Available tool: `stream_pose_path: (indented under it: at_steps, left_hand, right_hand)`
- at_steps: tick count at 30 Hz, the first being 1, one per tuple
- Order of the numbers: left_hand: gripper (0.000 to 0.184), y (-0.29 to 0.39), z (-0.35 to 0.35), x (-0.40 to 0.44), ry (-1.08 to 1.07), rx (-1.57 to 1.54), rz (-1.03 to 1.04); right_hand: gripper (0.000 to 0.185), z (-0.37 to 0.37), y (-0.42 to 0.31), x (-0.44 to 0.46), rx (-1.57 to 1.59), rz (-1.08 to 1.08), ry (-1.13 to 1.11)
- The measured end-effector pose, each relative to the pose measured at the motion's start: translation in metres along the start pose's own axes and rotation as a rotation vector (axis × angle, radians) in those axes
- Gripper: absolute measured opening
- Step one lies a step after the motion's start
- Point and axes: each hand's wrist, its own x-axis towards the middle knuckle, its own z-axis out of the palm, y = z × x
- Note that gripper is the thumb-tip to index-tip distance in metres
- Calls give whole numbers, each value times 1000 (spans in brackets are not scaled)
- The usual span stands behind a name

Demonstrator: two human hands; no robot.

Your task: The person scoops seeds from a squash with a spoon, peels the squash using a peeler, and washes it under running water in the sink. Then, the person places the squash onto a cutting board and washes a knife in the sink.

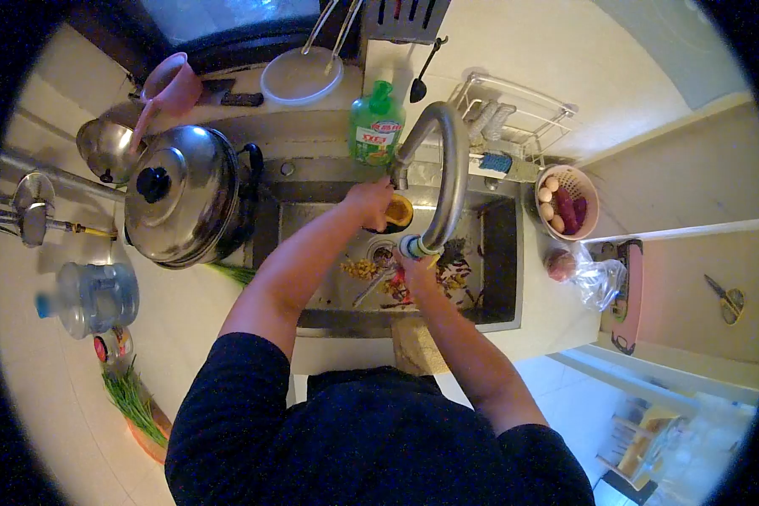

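Note:
My left hand (374, 205) is closed around a piece of pumpkin (399, 213) with a dark rind and hollowed orange flesh, held over the sink (499, 291). My right hand (418, 277) is at the end of the arched faucet (457, 160), its fingers wrapped around the faucet head (417, 246). Some of those fingers are hidden. A small yellow bit shows beside them, too small to name. Orange pulp (360, 268) and dark and reddish scraps (455, 274) lie on the sink bottom around the drain (383, 253). A thin pale streak crosses the scraps; I cannot tell what it is.
A large lidded steamer pot (185, 198) stands left of the sink. A green detergent bottle (375, 126) is behind it. At right are a basket (589, 187) with eggs and purple items, a plastic bag (597, 278) and scissors (727, 299). Green stalks (135, 405) lie at left.

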Motion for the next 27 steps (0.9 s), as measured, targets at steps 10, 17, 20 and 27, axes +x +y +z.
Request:
stream_pose_path:
  at_steps: [10, 17, 20, 27]
  left_hand:
    - [60, 9, -10, -9, -10, -19, -97]
    - [65, -7, -3, -13, -129, -34, -50]
    - [64, -18, 9, -2, -52, -144, -36]
    - [67, -19, 3, -6, 12, -174, -18]
  right_hand:
    - [8, -50, 5, 23, -237, -275, 131]
    - [12, -150, -208, 63, 37, -623, 490]
    - [20, -147, -305, 78, 233, -925, 546]
    - [13, -81, -439, 100, 129, -1324, 410]
